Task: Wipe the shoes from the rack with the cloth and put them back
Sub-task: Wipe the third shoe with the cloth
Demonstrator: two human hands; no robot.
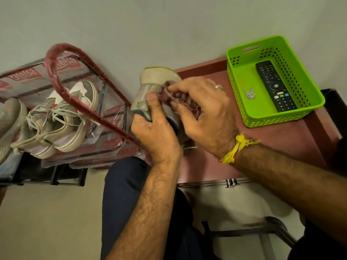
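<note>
My left hand [155, 128] grips a beige shoe [155, 79] from below, thumb up on its side, holding it in the air between the rack and the table. My right hand [202, 111] presses a dark red striped cloth [176, 98] against the shoe's side, fingers curled round the cloth. The red-framed shoe rack [75, 102], still wrapped in printed plastic, stands at the left against the wall. A pair of beige laced sneakers [60, 117] lies on its top shelf. Part of another pale shoe [9, 117] shows at the far left edge.
A reddish-brown table [281, 143] stands at the right under my right forearm. On it sits a green plastic basket [304, 111] with a black remote control [275, 85] and a small metal trinket [248, 93]. My dark trouser leg [122, 194] is below.
</note>
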